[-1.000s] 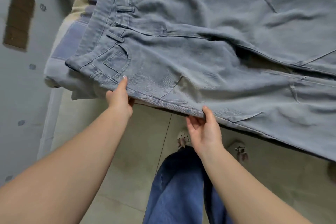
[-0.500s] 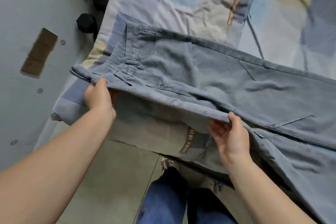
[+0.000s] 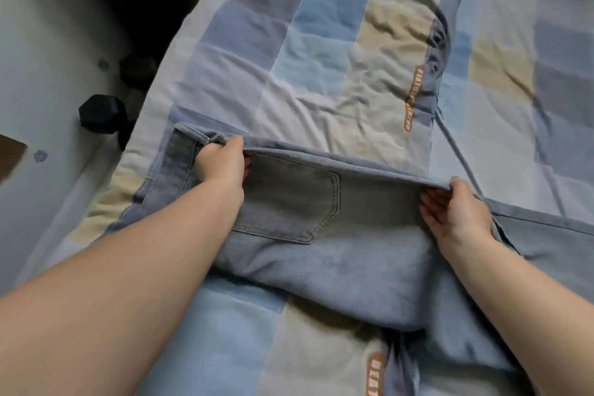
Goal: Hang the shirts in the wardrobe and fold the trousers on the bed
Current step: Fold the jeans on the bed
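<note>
**Inspector:** Where are the trousers (image 3: 337, 254)?

**Assistant:** On the bed (image 3: 321, 51), near its left edge, doubled lengthwise with one back pocket (image 3: 289, 206) facing up. The long axis runs left to right; the waistband is at the left and the legs trail off to the right, out of frame.

**Inspector:** And the hands?

**Assistant:** The left hand (image 3: 221, 161) grips the far edge near the waistband, fingers curled round the cloth. The right hand (image 3: 456, 206) pinches the same edge further along. Both are touching it.

**Inspector:** Judgement?

**Assistant:** The legs lie beyond the right hand, so it is the nearer hand to bring them across toward the waistband.
</note>
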`<state>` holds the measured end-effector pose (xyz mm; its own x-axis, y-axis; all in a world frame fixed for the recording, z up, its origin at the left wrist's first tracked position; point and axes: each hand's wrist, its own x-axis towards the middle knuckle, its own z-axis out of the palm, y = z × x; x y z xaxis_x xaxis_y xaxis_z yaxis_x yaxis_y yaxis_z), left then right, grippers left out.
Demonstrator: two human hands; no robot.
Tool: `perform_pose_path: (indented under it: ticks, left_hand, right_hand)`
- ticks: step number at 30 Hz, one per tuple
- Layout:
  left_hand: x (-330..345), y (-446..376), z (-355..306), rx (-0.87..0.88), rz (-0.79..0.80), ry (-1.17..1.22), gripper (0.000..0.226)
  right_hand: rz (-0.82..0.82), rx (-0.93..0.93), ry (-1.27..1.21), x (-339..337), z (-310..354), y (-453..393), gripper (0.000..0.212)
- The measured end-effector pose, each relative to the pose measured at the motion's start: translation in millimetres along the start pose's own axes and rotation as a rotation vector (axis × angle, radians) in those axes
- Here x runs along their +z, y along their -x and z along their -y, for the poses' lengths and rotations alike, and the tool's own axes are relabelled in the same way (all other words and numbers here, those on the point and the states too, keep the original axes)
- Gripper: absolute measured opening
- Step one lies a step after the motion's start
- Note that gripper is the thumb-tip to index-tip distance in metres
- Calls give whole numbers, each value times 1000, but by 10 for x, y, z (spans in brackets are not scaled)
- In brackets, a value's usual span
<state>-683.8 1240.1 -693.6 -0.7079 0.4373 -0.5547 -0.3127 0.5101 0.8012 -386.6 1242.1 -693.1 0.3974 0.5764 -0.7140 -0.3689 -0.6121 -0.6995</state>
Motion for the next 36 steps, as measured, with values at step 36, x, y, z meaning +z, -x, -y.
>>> perform_pose_path:
  ticks: [36]
  left_hand:
    - [781,2209,1415,287,399,-205,26]
  right_hand:
    - [349,-326,1081,-2597,408,-196,17]
